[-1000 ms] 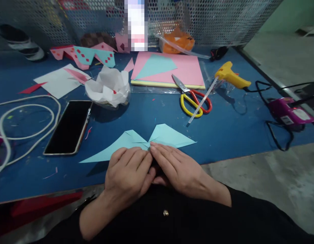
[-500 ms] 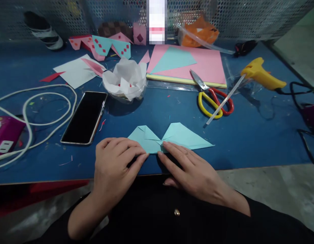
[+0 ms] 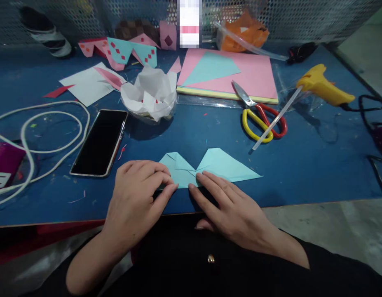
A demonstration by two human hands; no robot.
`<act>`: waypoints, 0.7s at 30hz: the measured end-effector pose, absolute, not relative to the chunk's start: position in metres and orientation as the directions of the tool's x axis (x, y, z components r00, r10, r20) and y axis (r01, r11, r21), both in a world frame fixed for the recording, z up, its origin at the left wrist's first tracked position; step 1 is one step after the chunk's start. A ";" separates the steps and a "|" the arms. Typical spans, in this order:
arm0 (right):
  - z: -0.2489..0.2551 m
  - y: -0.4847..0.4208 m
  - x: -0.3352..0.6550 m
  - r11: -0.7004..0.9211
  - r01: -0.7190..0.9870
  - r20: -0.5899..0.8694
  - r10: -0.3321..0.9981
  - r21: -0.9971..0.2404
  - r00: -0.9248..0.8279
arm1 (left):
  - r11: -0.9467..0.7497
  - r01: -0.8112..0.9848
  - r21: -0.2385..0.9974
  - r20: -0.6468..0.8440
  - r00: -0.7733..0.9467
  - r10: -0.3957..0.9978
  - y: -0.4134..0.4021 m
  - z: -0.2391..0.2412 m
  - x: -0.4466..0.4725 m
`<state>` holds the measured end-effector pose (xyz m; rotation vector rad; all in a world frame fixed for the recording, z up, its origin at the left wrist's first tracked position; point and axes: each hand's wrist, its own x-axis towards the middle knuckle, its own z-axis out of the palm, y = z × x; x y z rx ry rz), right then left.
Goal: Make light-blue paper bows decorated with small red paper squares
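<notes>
A folded light-blue sheet of paper [image 3: 217,163] lies flat near the table's front edge, with two raised points and a notch between them. My left hand [image 3: 139,187] is closed over its left part, thumb and curled fingers together at the lower edge. Part of the paper there is hidden under the fingers. My right hand [image 3: 229,206] rests with fingers stretched out, the fingertips pressing the paper just right of its middle. Its thumb hangs below, off the table's edge.
Behind the paper are scissors [image 3: 249,99], a yellow glue gun [image 3: 329,86] with a glue stick, and pink sheets [image 3: 257,68]. A phone [image 3: 99,142], a white cable [image 3: 55,112] and a paper-lined bowl [image 3: 149,101] stand left. Cut-paper bunting [image 3: 125,53] lies farther back.
My left hand has slid slightly left along the paper's lower edge. The right index fingertip has shifted a little left. The paper has hardly moved; the view has shifted slightly.
</notes>
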<state>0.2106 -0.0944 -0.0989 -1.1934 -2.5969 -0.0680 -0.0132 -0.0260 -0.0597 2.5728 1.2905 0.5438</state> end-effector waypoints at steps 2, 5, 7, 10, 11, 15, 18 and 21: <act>-0.099 -0.094 0.209 0.655 0.753 0.266 0.738 -0.060 -0.621 | -0.590 0.725 0.354 0.217 0.550 0.806 -0.025 -0.059 -0.013; -0.097 -0.093 0.207 0.656 0.753 0.262 0.736 -0.053 -0.624 | -0.594 0.719 0.359 0.238 0.545 0.804 -0.025 -0.059 -0.012; -0.096 -0.093 0.207 0.657 0.752 0.267 0.733 -0.045 -0.625 | -0.599 0.717 0.356 0.249 0.545 0.801 -0.024 -0.060 -0.013; -0.095 -0.092 0.206 0.659 0.752 0.262 0.729 -0.021 -0.632 | -0.594 0.723 0.352 0.250 0.540 0.804 -0.022 -0.061 -0.015; -0.095 -0.091 0.205 0.660 0.751 0.257 0.728 -0.012 -0.635 | -0.593 0.725 0.350 0.249 0.539 0.805 -0.022 -0.062 -0.016; -0.094 -0.091 0.203 0.663 0.749 0.249 0.723 0.013 -0.644 | -0.592 0.733 0.336 0.251 0.536 0.806 -0.021 -0.064 -0.024; -0.092 -0.091 0.202 0.658 0.753 0.249 0.725 0.023 -0.642 | -0.584 0.750 0.310 0.255 0.526 0.811 -0.021 -0.064 -0.031; -0.091 -0.091 0.201 0.648 0.761 0.240 0.733 0.039 -0.637 | -0.570 0.772 0.281 0.245 0.516 0.821 -0.022 -0.064 -0.038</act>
